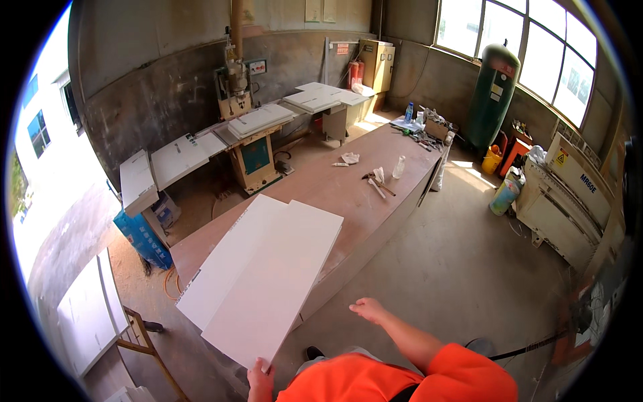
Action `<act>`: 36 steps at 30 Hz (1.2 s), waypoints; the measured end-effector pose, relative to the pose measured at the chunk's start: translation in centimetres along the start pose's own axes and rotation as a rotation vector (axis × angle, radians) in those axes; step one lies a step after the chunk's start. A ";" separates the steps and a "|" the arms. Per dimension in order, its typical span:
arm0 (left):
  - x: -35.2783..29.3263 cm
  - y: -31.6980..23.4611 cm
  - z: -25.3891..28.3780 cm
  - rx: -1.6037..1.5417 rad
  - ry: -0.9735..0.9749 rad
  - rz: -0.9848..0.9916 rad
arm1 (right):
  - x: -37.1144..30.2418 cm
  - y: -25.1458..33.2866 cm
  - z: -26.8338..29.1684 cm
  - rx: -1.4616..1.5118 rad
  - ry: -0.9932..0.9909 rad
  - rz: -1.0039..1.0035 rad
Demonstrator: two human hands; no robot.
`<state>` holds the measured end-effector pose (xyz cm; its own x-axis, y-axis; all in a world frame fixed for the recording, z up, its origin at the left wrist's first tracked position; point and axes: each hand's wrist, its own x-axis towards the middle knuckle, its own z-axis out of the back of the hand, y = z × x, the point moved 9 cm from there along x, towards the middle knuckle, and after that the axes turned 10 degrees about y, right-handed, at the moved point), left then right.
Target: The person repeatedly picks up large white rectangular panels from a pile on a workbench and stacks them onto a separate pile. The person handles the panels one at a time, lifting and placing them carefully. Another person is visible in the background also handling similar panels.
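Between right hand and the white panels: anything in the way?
No object visible in the head view. The gap between the right hand and the white panels shows only table side and floor beyond.

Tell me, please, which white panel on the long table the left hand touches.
The right panel: the left hand holds its near edge; the left panel lies away from that hand.

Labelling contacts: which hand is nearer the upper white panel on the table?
Left. The left hand holds the near edge of the panel; the right hand is apart, to its right.
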<state>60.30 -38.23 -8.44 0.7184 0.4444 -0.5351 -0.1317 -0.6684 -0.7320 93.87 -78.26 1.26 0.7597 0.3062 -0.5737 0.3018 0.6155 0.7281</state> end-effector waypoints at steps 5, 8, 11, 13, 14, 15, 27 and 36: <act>-1.1 0.8 2.9 -0.027 -0.126 0.140 | 7.3 7.8 6.7 -0.038 -0.052 0.035; -1.8 -4.0 1.4 0.681 -0.085 -0.177 | 12.6 16.2 11.1 -0.393 -0.266 0.162; -1.6 -1.6 1.0 -0.153 -0.216 0.134 | 19.0 22.2 14.3 -0.590 -0.381 0.202; -0.9 -4.1 -1.5 -0.050 -0.193 0.062 | 24.5 24.5 15.9 -0.662 -0.397 0.202; 0.1 -5.6 -3.1 -0.013 -0.133 0.049 | 27.5 25.1 16.7 -0.676 -0.384 0.200; -0.1 -6.2 -4.5 0.013 -0.093 0.034 | 30.6 25.4 16.7 -0.714 -0.336 0.202; -3.2 -4.2 -3.4 0.034 -0.641 0.051 | 40.1 23.3 12.1 -0.160 0.469 0.149; -5.3 -2.2 -4.6 -0.353 -0.802 -0.110 | 38.1 25.4 10.8 -0.204 0.466 0.226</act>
<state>59.88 -41.91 -2.06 0.0014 0.7129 -0.7013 0.2240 -0.6837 -0.6945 136.72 -58.82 1.90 0.4434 0.7074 -0.5504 0.0080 0.6109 0.7916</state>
